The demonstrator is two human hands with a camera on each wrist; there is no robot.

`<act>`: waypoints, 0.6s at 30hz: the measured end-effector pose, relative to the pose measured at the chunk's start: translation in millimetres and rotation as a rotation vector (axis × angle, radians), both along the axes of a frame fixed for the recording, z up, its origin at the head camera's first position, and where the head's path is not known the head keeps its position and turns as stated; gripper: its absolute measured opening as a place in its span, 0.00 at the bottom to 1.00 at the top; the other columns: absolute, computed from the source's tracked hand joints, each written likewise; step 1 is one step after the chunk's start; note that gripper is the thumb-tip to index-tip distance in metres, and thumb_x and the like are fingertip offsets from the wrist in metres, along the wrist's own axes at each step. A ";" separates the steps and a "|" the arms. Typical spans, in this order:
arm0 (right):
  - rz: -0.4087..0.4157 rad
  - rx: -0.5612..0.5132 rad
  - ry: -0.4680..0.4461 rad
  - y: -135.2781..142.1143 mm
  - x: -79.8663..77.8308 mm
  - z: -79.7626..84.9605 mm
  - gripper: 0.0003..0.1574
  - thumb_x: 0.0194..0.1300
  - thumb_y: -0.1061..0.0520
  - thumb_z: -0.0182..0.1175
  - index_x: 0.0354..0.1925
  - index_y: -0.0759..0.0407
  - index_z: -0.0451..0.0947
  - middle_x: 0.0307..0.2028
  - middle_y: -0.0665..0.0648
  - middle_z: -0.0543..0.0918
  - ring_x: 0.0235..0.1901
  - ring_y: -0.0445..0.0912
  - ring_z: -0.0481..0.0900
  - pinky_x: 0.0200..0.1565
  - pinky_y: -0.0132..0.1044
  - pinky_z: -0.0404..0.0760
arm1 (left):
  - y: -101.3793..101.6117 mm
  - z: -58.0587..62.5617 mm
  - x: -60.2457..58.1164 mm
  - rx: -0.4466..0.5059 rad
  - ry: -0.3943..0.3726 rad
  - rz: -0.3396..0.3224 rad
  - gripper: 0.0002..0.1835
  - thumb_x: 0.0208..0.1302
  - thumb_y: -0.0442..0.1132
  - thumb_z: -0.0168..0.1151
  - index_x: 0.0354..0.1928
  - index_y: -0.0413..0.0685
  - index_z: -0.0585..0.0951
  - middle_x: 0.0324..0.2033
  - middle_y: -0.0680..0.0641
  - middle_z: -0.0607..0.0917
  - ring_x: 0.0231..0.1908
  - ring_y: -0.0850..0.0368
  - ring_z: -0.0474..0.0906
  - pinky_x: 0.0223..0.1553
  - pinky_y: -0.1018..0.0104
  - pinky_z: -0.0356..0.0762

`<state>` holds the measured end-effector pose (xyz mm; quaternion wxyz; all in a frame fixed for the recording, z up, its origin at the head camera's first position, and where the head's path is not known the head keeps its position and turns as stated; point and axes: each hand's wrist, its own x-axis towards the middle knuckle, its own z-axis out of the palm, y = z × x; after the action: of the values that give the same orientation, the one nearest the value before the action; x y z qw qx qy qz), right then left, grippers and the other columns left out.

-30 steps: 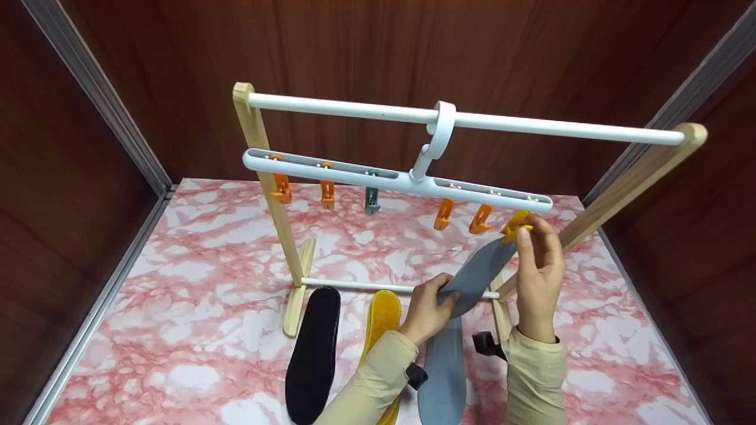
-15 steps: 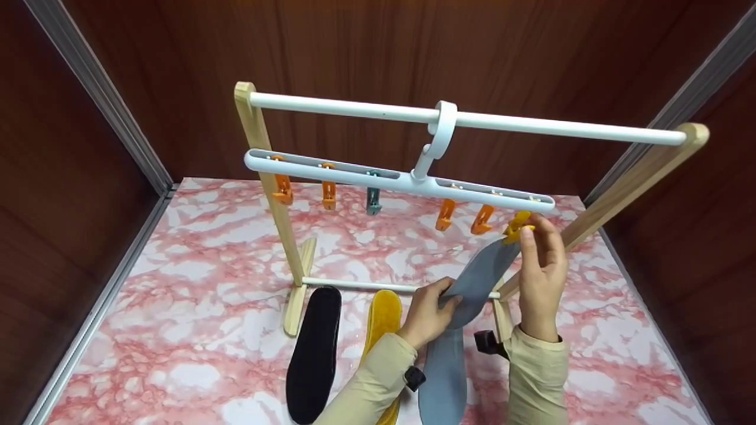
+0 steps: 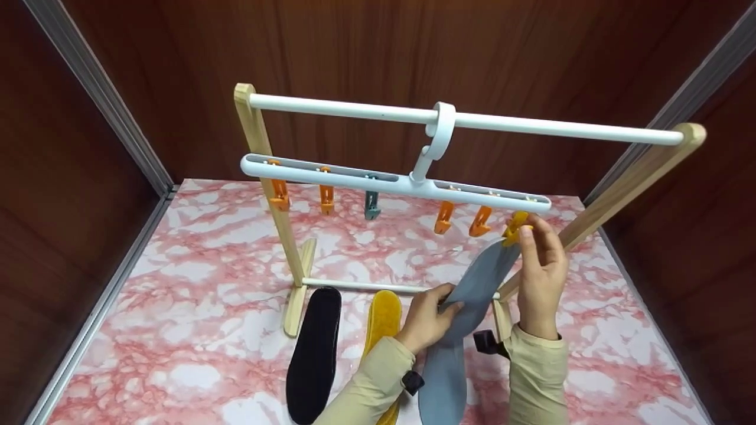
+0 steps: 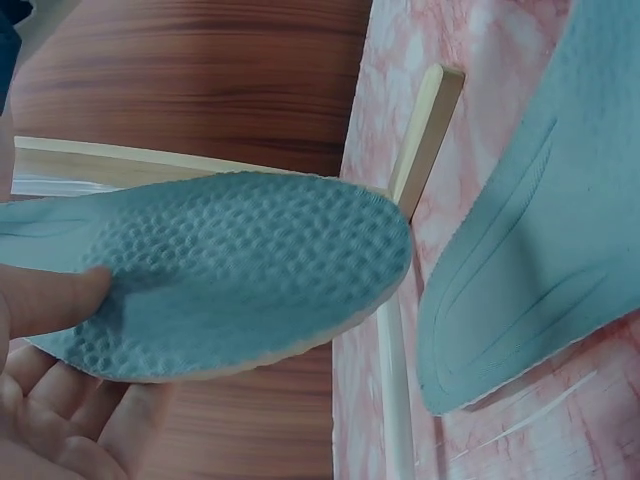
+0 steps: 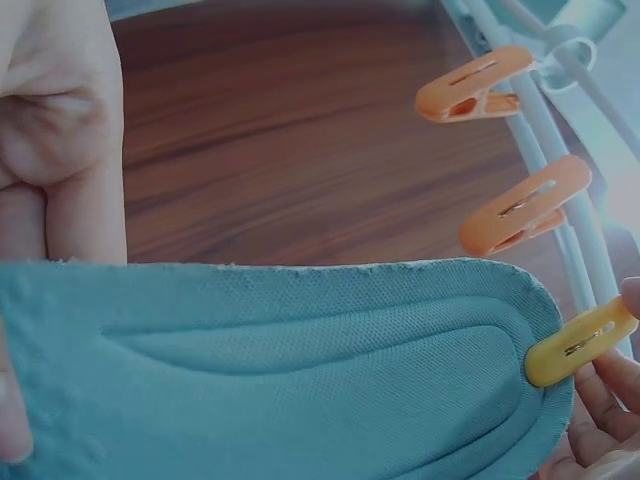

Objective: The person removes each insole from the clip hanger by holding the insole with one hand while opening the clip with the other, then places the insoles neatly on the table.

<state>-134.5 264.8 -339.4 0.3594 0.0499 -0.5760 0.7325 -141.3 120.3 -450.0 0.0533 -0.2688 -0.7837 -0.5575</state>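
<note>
My left hand (image 3: 426,319) pinches a grey-blue insole (image 3: 475,289) near its wide forefoot end, thumb on top and fingers underneath. In the left wrist view, that insole (image 4: 250,270) shows a bumpy surface. My right hand (image 3: 542,277) pinches a yellow clip (image 3: 514,227) between thumb and fingers at the hanger's right end. Seen from the right wrist, the yellow clip (image 5: 580,343) overlaps the insole's narrow heel edge. The insole slopes down from the clip towards my left hand. A second grey-blue insole (image 3: 443,383) lies on the table below.
A white hanger (image 3: 354,182) hooks over the rack's white rail (image 3: 531,124) and bears orange clips (image 3: 444,218) and a dark green clip (image 3: 371,205). On the marbled tabletop (image 3: 195,319) lie a black insole (image 3: 313,354) and a yellow insole (image 3: 384,321). Wooden posts (image 3: 632,183) flank the hanger.
The insole's wide end and my left hand have sunk slightly. The hanger's left end dips a little lower. My right hand stays at the yellow clip, almost in the same place.
</note>
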 end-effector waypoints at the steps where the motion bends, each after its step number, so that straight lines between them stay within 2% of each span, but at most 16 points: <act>1: 0.006 -0.017 0.005 -0.1 0.0 0.1 0.15 0.66 0.66 0.56 0.50 0.66 0.78 0.44 0.54 0.83 0.47 0.45 0.76 0.53 0.31 0.73 | -0.4 -0.1 0.7 0.002 0.002 -0.004 0.04 0.62 0.34 0.62 0.38 0.44 0.82 0.34 0.48 0.87 0.34 0.64 0.79 0.40 0.74 0.75; 7: 0.050 -0.097 0.061 -0.5 -1.4 -0.3 0.11 0.64 0.69 0.57 0.45 0.68 0.80 0.39 0.56 0.84 0.42 0.45 0.78 0.47 0.32 0.74 | -3.1 -1.4 3.8 0.020 0.009 -0.034 0.03 0.62 0.33 0.62 0.36 0.42 0.82 0.31 0.47 0.86 0.31 0.64 0.74 0.39 0.75 0.73; 13: 0.049 -0.103 0.082 -0.3 -1.9 1.0 0.09 0.63 0.70 0.58 0.43 0.69 0.80 0.37 0.57 0.85 0.40 0.45 0.79 0.45 0.31 0.75 | -4.7 -0.2 7.5 0.062 -0.047 -0.086 0.04 0.61 0.33 0.63 0.37 0.40 0.83 0.32 0.46 0.87 0.31 0.68 0.73 0.38 0.77 0.73; 18: 0.056 -0.112 0.074 -0.4 -2.2 2.4 0.09 0.62 0.70 0.58 0.42 0.70 0.80 0.36 0.58 0.85 0.39 0.45 0.80 0.45 0.32 0.76 | -7.0 0.2 10.9 0.047 -0.073 -0.088 0.05 0.62 0.34 0.63 0.38 0.41 0.83 0.34 0.46 0.87 0.31 0.69 0.74 0.38 0.77 0.73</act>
<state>-136.7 264.4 -337.0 0.3619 0.0728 -0.5191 0.7709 -130.4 113.3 -449.8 0.0064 -0.2810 -0.7591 -0.5872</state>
